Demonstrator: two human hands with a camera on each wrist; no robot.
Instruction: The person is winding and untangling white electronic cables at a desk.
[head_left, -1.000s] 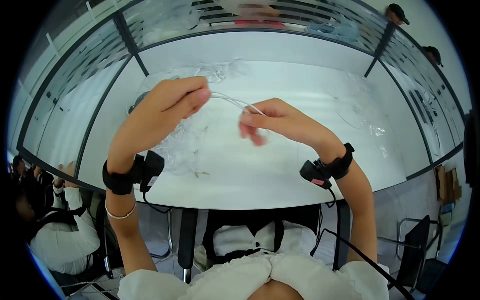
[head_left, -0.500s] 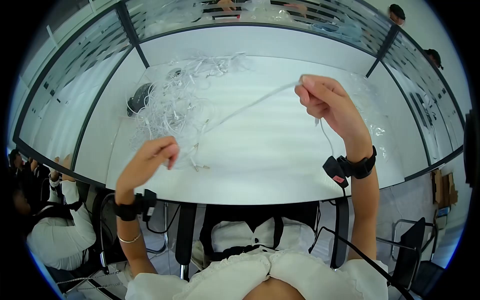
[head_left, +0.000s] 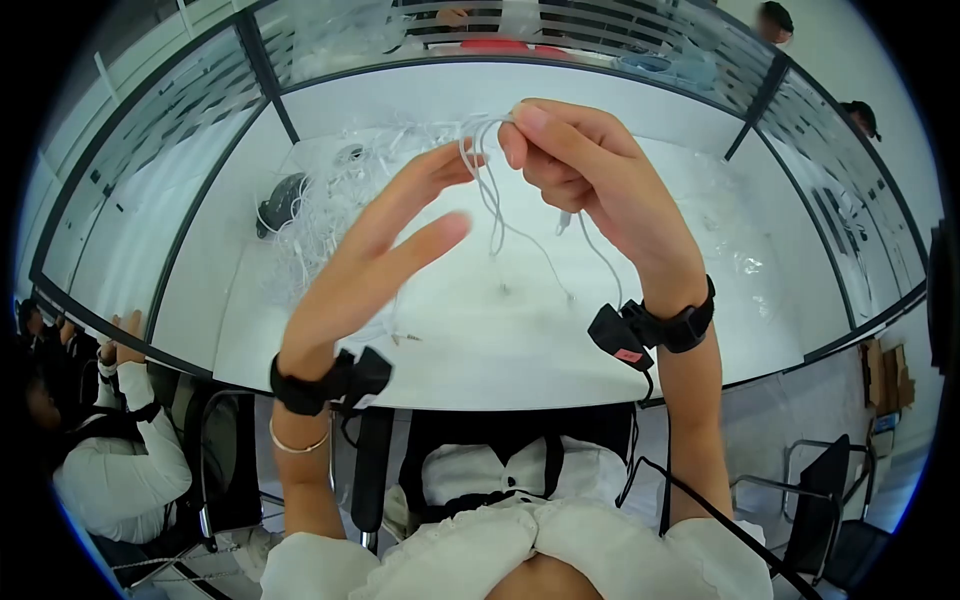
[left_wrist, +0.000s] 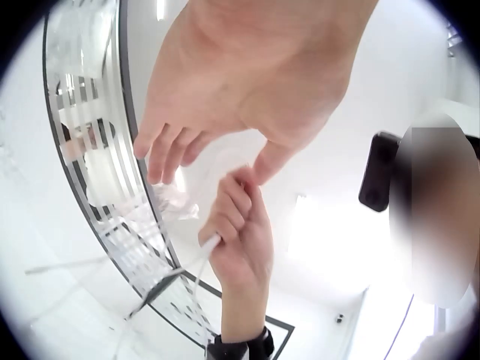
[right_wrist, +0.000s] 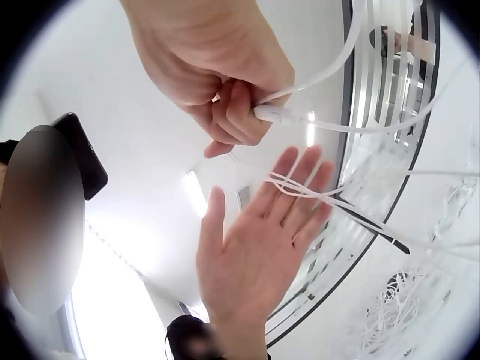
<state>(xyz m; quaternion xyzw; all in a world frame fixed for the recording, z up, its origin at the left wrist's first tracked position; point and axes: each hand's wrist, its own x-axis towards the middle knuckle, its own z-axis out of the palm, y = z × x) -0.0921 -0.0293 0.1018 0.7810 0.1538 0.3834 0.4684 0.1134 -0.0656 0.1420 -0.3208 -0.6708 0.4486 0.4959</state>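
Observation:
My right hand (head_left: pixel 610 190) pinches a white cable (head_left: pixel 490 190) near its top, raised above the table. Loops of the cable hang down left of those fingertips, and a white connector (right_wrist: pixel 271 114) sticks out of the curled fingers in the right wrist view. My left hand (head_left: pixel 375 250) is beside the loops, thumb spread away from straight fingers. In the right wrist view the left palm (right_wrist: pixel 251 251) faces the camera, with cable strands crossing in front of its fingers. The left wrist view shows the right fist (left_wrist: pixel 240 225) below the spread left hand (left_wrist: pixel 247 82).
A tangled heap of white cables (head_left: pixel 310 215) lies on the table's left side, beside a dark round object (head_left: pixel 285 200). Clear plastic bags (head_left: pixel 735 250) lie at the right. Low partitions (head_left: pixel 600 98) surround the white table (head_left: pixel 520 370). Another person (head_left: pixel 125 450) sits at the left.
My right hand has moved left and up with the cable, which now hangs in loops. My left hand has risen from the table's front left to beside it, its fingers spread.

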